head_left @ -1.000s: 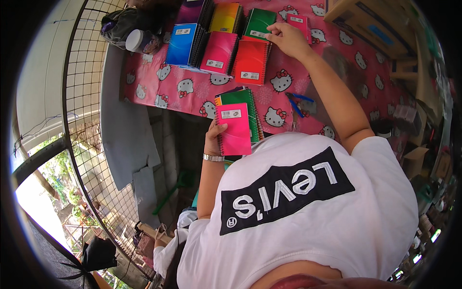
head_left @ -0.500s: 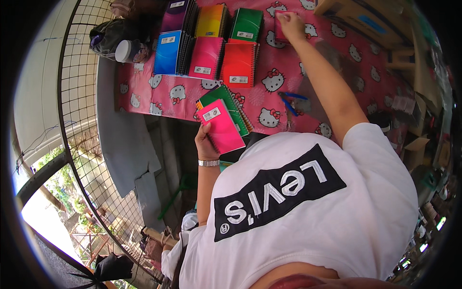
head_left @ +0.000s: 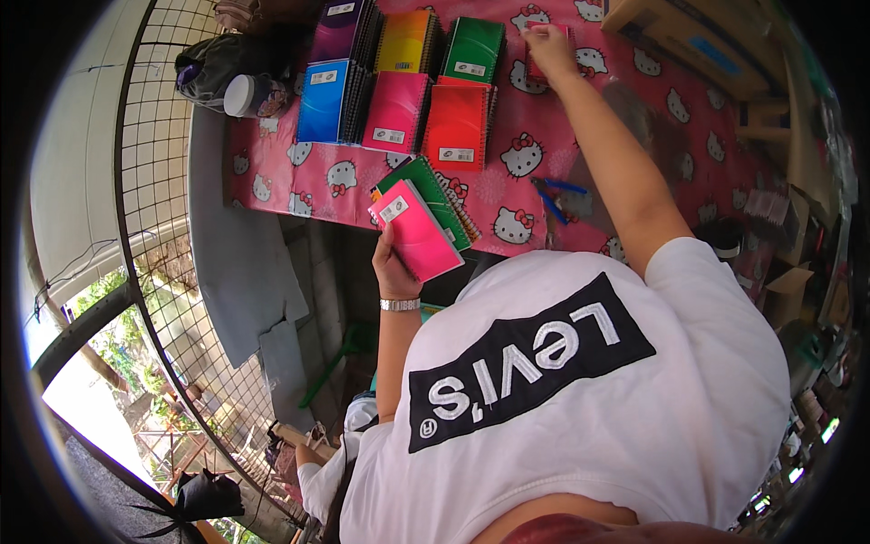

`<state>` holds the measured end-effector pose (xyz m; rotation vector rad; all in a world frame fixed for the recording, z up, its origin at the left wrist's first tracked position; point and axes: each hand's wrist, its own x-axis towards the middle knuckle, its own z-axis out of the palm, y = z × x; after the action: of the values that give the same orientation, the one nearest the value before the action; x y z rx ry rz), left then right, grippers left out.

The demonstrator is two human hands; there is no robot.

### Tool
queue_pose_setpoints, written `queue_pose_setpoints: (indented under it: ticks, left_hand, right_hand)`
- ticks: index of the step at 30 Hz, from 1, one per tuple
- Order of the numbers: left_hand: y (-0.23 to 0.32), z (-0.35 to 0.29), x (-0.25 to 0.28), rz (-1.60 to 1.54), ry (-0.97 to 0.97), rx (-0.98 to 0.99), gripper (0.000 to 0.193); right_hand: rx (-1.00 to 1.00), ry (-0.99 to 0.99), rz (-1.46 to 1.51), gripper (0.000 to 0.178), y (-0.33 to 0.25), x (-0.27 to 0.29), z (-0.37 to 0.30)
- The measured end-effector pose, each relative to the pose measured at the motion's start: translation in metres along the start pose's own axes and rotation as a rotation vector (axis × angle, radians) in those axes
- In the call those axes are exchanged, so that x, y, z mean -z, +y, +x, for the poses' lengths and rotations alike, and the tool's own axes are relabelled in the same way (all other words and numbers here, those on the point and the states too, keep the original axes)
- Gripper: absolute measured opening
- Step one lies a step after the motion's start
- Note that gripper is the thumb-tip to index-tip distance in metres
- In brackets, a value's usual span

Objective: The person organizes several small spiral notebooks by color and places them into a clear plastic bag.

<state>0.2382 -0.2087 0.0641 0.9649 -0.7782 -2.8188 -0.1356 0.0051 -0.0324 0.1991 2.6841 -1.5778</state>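
Note:
My left hand grips a fanned bunch of spiral notebooks near the table's front edge. On top is a pink notebook; beneath it a green notebook sticks out, with more coil edges under that. My right arm stretches to the far side, where my right hand is closed at a small reddish-pink notebook, partly covered by the fingers. Stacks of spiral notebooks stand left of it: purple, yellow, green, blue, pink and red.
The table wears a pink cartoon-cat cover. Blue-handled pliers lie right of centre. A white-lidded jar and dark bag sit at the left, beside wire mesh. Cardboard boxes stand at the far right.
The whole view has shifted slightly, moving the table to the right. My left hand has tilted its notebooks a little; my right hand stays at the reddish-pink notebook.

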Motion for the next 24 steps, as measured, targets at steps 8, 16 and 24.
queue_pose_setpoints:
  ticks: [8, 16, 24]
  left_hand:
    - [-0.001, 0.008, 0.000, -0.090, -0.060, -0.074, 0.043]
    - [-0.001, 0.009, 0.020, -0.112, -0.049, -0.093, 0.049]
    - [0.002, -0.002, -0.004, 0.053, -0.127, -0.097, 0.063]
  right_hand:
    - [0.210, -0.155, 0.020, 0.031, -0.036, 0.028, -0.053]
    - [0.402, -0.302, -0.002, 0.022, -0.084, 0.033, -0.128]
    - [0.413, -0.932, 0.189, 0.025, -0.133, 0.046, -0.219]
